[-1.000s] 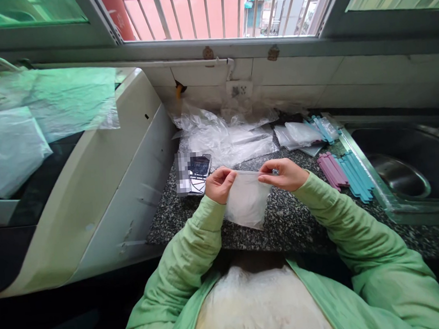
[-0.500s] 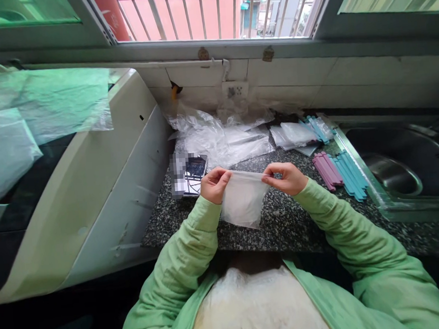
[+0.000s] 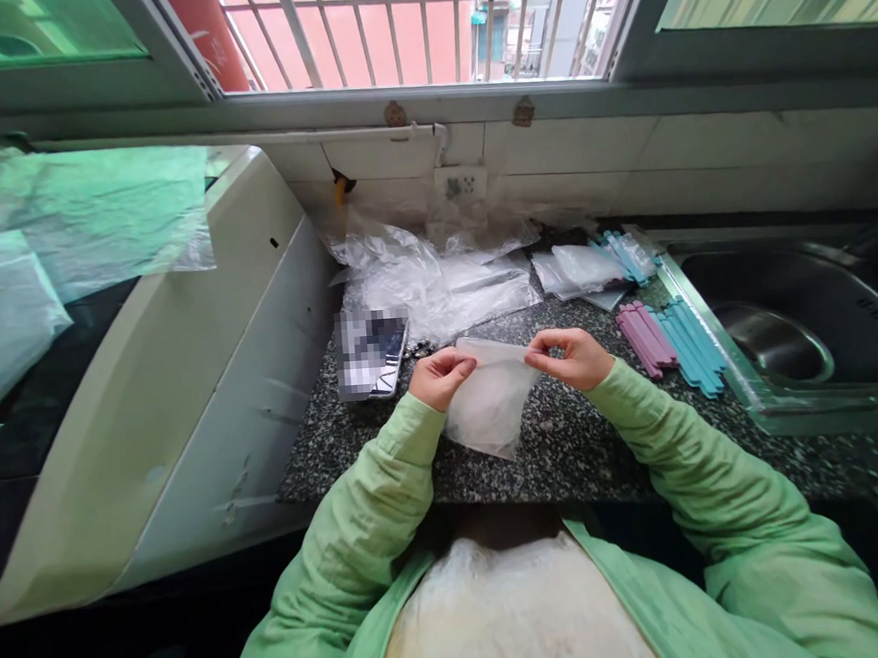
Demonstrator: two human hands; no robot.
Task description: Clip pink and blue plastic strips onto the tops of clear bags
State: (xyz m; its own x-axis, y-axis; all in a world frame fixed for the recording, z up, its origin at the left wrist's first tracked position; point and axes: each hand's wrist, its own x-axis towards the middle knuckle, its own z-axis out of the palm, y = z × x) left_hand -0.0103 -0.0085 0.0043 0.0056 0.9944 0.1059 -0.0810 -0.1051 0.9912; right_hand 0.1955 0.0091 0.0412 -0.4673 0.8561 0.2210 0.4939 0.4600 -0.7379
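Observation:
A small translucent plastic bag hangs between my hands over the front of the dark speckled counter. My left hand pinches it near its upper left edge, thumb on top. At the upper right corner, my right hand grips it between thumb and fingers. Just left of my left hand lies a phone, partly blurred out. Behind the bag spreads a heap of clear plastic bags.
Right of my hands lie pink strips and blue strips, with flat plastic packets behind them. A sink is at the right. A large pale machine-like casing fills the left. Behind stands a tiled wall with a socket.
My left hand has slid a little right along the bag's top edge, so the hands are closer together. The view has shifted slightly.

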